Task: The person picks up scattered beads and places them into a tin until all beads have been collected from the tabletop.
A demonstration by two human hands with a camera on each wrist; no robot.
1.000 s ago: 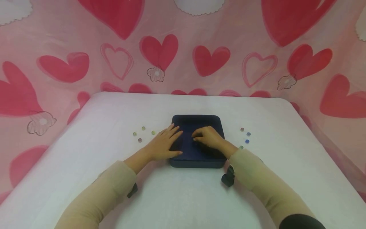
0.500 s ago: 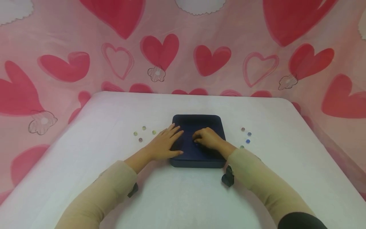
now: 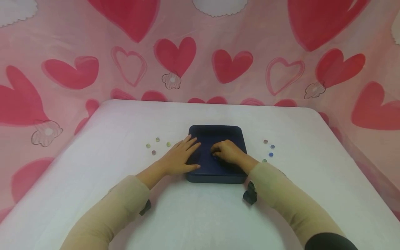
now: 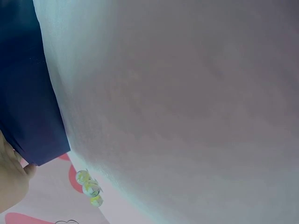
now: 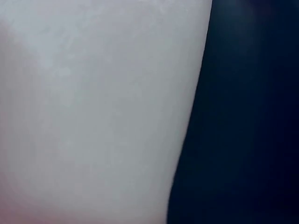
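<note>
Backdrop: pink cloth (image 3: 231, 33) with red hearts, behind a white table (image 3: 200, 215).
Right hand (image 3: 229, 150): inside the tray (image 3: 215, 178); fingers curled down, undersides hidden; whether they pinch anything cannot be told.
Blue glint (image 3: 215, 158): just under those fingers, probably a marble; held or loose, unclear.
Left hand (image 3: 181, 158): fingers spread, thumb apart, over the tray's left rim.
Tray: dark blue, shallow; only the glint made out inside, parts hidden by hands.
Left marbles (image 3: 157, 139): four, three yellowish, one reddish, on the table.
Right marbles (image 3: 271, 154): four, two blue, one reddish, one greenish.
Tally: work seemingly underway inside the tray; eight marbles outside, untouched.
</note>
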